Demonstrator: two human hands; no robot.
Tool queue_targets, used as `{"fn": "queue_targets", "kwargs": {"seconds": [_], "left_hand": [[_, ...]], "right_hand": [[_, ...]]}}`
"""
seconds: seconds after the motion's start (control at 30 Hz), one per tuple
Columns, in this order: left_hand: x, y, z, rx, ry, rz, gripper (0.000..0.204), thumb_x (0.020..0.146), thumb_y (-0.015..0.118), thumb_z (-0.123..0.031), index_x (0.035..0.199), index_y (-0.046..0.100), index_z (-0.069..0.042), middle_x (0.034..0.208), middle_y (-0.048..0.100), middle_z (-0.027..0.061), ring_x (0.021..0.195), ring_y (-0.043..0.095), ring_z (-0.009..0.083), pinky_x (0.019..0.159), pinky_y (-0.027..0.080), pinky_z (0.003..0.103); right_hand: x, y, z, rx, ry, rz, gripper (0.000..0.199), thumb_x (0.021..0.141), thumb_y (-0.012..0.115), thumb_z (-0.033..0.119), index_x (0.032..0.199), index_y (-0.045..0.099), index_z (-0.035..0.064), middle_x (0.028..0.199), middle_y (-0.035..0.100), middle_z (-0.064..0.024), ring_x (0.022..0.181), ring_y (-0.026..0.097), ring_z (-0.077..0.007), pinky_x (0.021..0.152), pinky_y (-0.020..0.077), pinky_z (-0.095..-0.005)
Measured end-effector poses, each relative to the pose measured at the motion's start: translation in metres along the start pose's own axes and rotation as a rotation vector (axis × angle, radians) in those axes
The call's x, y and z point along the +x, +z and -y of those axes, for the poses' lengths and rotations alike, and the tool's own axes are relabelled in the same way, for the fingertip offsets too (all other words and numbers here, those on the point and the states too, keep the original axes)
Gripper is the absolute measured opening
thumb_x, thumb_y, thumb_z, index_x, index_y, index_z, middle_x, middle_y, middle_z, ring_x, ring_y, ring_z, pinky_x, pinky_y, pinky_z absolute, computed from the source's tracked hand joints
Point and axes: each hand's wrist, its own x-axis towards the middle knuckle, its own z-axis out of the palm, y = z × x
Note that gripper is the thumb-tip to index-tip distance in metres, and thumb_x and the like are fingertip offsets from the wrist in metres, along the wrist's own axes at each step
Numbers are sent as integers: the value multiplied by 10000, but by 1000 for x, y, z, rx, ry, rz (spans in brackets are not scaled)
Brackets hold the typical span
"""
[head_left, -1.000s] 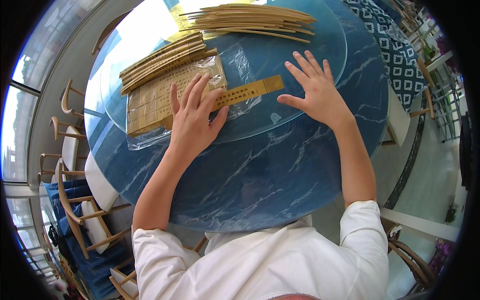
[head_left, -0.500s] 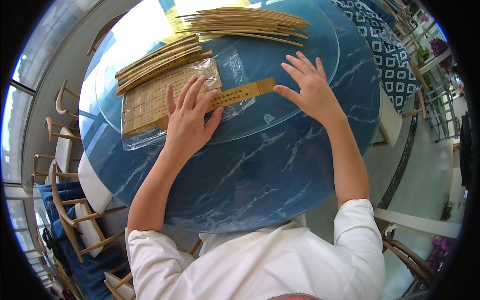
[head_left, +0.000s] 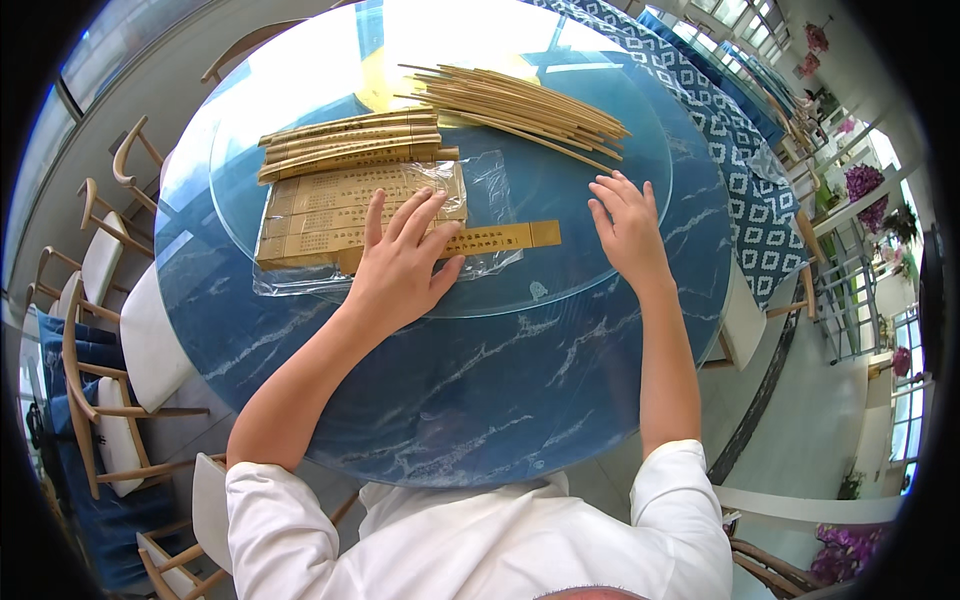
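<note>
My left hand [head_left: 402,262] lies with spread fingers on a yellow-brown printed paper strip [head_left: 520,236], pressing it onto a stack of similar printed sheets [head_left: 325,205]. The strip's right end reaches past the stack over the glass turntable. Clear plastic wrap [head_left: 488,190] lies under and around the stack. My right hand [head_left: 632,232] is apart from the strip, fingers loosely extended, beside the near end of a bundle of thin wooden sticks [head_left: 530,108]. Its fingertips come close to one stick's end; whether they touch it I cannot tell. Several rolled or folded paper strips [head_left: 350,145] lie along the stack's far edge.
The round glass turntable [head_left: 585,290] sits on a blue marbled table [head_left: 490,400]. Wooden chairs with pale seats [head_left: 150,340] stand at the left. A blue-and-white patterned cloth [head_left: 735,215] hangs beyond the table's right side.
My right hand has left the strip's right end and reached toward the sticks. My left hand stays on the strip. The whole view has shifted and turned slightly.
</note>
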Motion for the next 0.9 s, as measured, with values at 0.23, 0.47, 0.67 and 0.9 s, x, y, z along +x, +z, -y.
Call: {"fn": "queue_targets", "kwargs": {"seconds": [0.23, 0.47, 0.67, 0.9], "left_hand": [[-1, -2, 1, -6, -4, 1, 334, 990, 718, -303, 1282, 666, -149, 1526, 531, 107, 1512, 416, 288, 1311, 101, 590], [-3, -3, 3, -8, 3, -6, 342, 994, 713, -313, 1291, 663, -151, 1524, 535, 105, 1512, 416, 286, 1313, 97, 586], [-2, -4, 3, -4, -4, 16, 344, 997, 711, -318, 1294, 661, -152, 1520, 543, 112, 1514, 416, 292, 1312, 94, 588], [0, -7, 0, 42, -59, 5, 267, 1009, 675, -278, 1223, 697, -120, 1525, 548, 97, 1507, 425, 276, 1308, 104, 584]], "right_hand": [[42, 31, -39, -80, 187, -33, 229, 1050, 602, 207, 1195, 735, 90, 1223, 737, -63, 1211, 662, -297, 1200, 356, -611], [54, 61, -46, -244, 256, 57, 239, 1052, 590, 216, 1205, 736, 105, 1190, 694, -78, 1219, 640, -297, 1181, 371, -630], [56, 52, -46, -199, 212, 132, 201, 1057, 588, 226, 1136, 731, 109, 1165, 684, -86, 1225, 623, -303, 1180, 356, -638], [58, -23, -22, 428, 405, 108, 263, 1075, 611, 246, 1225, 700, 49, 1120, 742, -96, 1025, 690, -192, 906, 536, -329]]}}
